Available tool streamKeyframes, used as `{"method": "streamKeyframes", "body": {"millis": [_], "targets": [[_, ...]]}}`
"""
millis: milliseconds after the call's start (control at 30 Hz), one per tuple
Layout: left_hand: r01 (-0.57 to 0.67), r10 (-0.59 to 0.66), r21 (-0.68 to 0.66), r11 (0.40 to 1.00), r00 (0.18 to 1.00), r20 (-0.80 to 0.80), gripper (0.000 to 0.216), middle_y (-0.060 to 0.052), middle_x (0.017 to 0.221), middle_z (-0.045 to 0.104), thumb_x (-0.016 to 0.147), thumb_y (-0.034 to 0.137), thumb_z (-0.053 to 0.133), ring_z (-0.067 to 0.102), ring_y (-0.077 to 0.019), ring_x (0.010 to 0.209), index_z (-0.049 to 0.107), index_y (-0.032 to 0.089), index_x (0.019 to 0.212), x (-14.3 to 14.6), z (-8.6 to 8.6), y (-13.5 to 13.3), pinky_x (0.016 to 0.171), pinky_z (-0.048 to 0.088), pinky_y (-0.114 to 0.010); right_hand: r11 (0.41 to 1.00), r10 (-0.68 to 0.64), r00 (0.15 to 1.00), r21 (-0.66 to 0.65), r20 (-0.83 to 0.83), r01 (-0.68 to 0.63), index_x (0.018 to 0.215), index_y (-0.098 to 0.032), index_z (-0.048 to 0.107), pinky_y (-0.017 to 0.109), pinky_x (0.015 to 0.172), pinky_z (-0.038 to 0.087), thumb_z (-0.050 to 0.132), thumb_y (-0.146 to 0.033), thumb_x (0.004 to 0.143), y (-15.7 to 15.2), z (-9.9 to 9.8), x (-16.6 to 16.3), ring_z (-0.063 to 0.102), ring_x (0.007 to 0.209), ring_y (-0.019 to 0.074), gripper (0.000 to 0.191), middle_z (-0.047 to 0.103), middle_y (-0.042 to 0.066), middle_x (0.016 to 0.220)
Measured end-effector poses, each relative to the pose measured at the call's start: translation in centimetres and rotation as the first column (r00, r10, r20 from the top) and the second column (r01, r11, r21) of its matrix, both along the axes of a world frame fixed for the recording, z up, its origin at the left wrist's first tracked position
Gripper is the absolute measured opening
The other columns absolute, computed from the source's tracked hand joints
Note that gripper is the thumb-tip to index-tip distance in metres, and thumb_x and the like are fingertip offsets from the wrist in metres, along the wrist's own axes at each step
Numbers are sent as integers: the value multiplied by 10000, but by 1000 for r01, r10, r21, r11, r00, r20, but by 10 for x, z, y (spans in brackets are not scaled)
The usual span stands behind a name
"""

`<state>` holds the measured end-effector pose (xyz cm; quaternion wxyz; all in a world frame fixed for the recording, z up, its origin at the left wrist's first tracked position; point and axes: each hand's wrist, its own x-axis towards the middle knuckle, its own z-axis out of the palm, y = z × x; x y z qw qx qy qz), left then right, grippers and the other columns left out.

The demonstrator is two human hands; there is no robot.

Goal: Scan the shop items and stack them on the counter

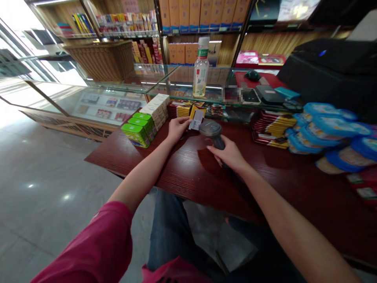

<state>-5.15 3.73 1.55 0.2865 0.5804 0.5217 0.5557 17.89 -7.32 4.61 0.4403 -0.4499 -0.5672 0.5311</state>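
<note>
My left hand is closed on a small yellow packet with a white barcode label, tilting it up over the dark red wooden counter. My right hand grips the handle of a grey barcode scanner. The scanner's head sits right beside the packet's label. Both hands are close together near the counter's far side.
Green boxes and white boxes are stacked at the left. Flat dark and gold packs and blue packets lie at the right. A plastic bottle stands on the glass display case, next to phones and a black machine.
</note>
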Motion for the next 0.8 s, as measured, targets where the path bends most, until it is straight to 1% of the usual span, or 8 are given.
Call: {"method": "streamKeyframes", "body": {"millis": [67, 133, 233, 367, 567, 633, 700, 800], "targets": [[-51, 56, 69, 996, 995, -81, 263, -96, 1034, 815, 839, 300, 773, 769, -245, 956, 816, 150, 1051, 7, 6, -10, 903, 580, -342, 998, -56, 998, 43, 9, 55, 932, -237, 598, 226, 330, 343, 841, -397, 735, -5, -1, 9, 432, 319, 104, 351, 508, -89, 446], [-60, 84, 145, 988, 983, -166, 241, -75, 1069, 812, 870, 290, 746, 766, -235, 987, 813, 179, 1073, 21, 11, -22, 931, 573, -333, 989, -141, 988, 43, -58, 144, 1005, -240, 576, 226, 320, 354, 803, -455, 744, -10, -4, 25, 427, 318, 106, 407, 501, -107, 454], [67, 18, 214, 974, 929, -371, 253, -37, 1145, 798, 935, 273, 678, 759, -215, 1024, 789, 245, 1160, 58, 16, -40, 933, 570, -311, 954, -295, 937, 2, -188, 301, 1091, -250, 552, 218, 313, 363, 790, -462, 719, -22, -8, 59, 426, 334, 98, 490, 508, -127, 497], [275, -41, 239, 931, 730, -682, 298, -28, 1250, 764, 1010, 311, 586, 737, -221, 1104, 743, 303, 1263, 131, 23, -54, 901, 563, -295, 879, -466, 842, -28, -271, 477, 1047, -272, 524, 211, 318, 371, 818, -430, 692, -48, -10, 110, 431, 354, 92, 488, 502, -133, 524], [527, -78, 163, 834, 406, -911, 373, -108, 1290, 737, 1042, 228, 490, 714, -263, 1160, 674, 229, 1366, 233, 31, -48, 908, 570, -333, 877, -472, 818, -79, -330, 475, 1035, -268, 538, 202, 338, 347, 817, -428, 697, -88, -11, 167, 426, 374, 74, 467, 519, -120, 583], [536, -77, 137, 833, 358, -930, 382, -137, 1292, 730, 1030, 181, 488, 718, -275, 1157, 670, 197, 1366, 256, 30, -44, 913, 578, -346, 873, -477, 803, -86, -358, 480, 1077, -267, 550, 198, 344, 337, 816, -433, 692, -96, -12, 176, 416, 376, 68, 497, 515, -121, 594], [511, -81, 116, 852, 346, -935, 383, -157, 1292, 725, 1022, 149, 482, 725, -283, 1146, 678, 185, 1349, 272, 27, -41, 918, 588, -363, 870, -480, 790, -93, -381, 484, 1118, -272, 549, 196, 349, 333, 810, -445, 692, -99, -12, 181, 408, 376, 66, 529, 505, -125, 597], [497, -107, 77, 864, 331, -937, 422, -174, 1359, 684, 1017, 96, 440, 699, -283, 1210, 648, 170, 1377, 284, 20, -39, 968, 588, -392, 884, -457, 802, -100, -385, 456, 1150, -272, 549, 199, 347, 337, 812, -446, 697, -98, -12, 180, 411, 375, 68, 553, 505, -124, 601]]}}
